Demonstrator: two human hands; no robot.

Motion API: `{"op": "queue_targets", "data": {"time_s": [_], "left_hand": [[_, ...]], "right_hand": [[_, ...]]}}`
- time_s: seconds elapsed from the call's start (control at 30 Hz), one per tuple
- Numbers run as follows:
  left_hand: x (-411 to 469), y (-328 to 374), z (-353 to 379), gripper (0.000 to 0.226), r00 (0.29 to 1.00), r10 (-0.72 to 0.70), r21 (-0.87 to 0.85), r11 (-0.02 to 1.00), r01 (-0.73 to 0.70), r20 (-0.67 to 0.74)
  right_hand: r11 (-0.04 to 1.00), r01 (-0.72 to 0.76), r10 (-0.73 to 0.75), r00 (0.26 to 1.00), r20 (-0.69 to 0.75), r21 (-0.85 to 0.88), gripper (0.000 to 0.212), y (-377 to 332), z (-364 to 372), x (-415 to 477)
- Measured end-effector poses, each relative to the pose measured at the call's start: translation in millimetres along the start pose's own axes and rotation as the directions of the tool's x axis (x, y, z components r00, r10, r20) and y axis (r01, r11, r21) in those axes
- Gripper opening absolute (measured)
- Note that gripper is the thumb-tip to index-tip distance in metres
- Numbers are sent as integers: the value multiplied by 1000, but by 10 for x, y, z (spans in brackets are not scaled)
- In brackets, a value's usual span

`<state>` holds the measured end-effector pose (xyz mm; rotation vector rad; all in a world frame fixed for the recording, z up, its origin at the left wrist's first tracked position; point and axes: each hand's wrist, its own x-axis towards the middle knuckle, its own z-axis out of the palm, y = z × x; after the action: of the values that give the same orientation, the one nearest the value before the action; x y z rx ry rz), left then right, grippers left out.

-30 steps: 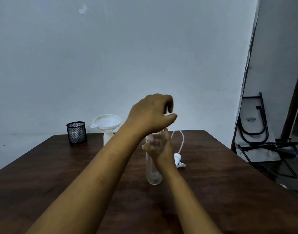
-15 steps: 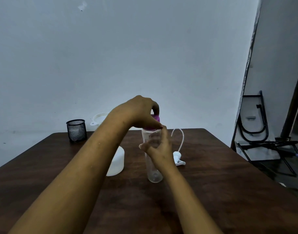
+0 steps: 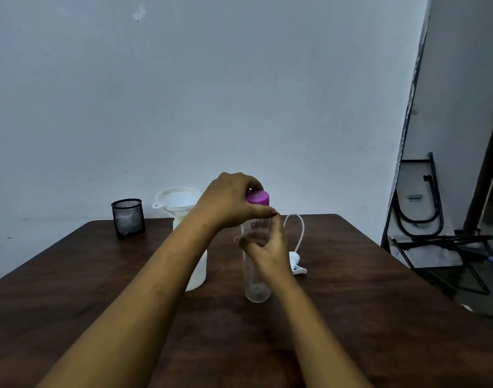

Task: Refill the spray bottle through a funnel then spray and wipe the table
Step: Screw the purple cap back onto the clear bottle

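Change since a second ago: left hand (image 3: 228,201) has come down from above onto the top of the clear bottle (image 3: 256,289); the purple cap (image 3: 258,198) now shows under its fingers.

- Left hand: forearm reaches in from lower left, wrist bent, fingers and thumb curled round the purple cap.
- Right hand (image 3: 267,247): wrapped round the upper body of the clear bottle, thumb on the near side, holding it upright on the worktop (image 3: 351,303).
- White bottle (image 3: 197,273): just left of the clear bottle, behind the left forearm, which hides most of it; its neck cannot be made out.
- Funnel (image 3: 176,198): white, atop the white bottle, right rim cut off by the left hand.
- Spray head (image 3: 295,261): lies just right of the clear bottle, partly behind the right hand; its tube (image 3: 298,228) arches upward.
- Mesh cup (image 3: 127,217): black, well left of the clear bottle, near the far edge.
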<state>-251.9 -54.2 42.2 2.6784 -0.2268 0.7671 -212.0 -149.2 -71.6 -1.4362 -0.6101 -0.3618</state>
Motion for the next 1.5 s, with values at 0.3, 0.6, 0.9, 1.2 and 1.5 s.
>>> {"op": "queue_targets", "data": {"time_s": [0.3, 0.6, 0.9, 1.2, 1.5], "left_hand": [[-27, 22, -27, 56, 1000, -3, 42, 999, 2, 31], [-490, -115, -226, 50, 695, 148, 127, 989, -82, -704], [-937, -1285, 212, 35, 645, -580, -626, 755, 196, -498], [-905, -1588, 667, 103, 886, -459, -511, 746, 427, 71], [-690, -1854, 762, 75, 911, -403, -500, 773, 390, 87]], "right_hand": [[1000, -31, 31, 995, 91, -4, 53, 6, -65, 4], [973, -49, 81, 987, 136, -224, 63, 238, -40, -150], [987, -143, 131, 980, -147, -76, 55, 233, -24, 50], [921, -234, 169, 960, -223, -311, 61, 495, -87, 1083], [818, -319, 292, 947, -131, -479, 63, 1099, 96, 1814]]}}
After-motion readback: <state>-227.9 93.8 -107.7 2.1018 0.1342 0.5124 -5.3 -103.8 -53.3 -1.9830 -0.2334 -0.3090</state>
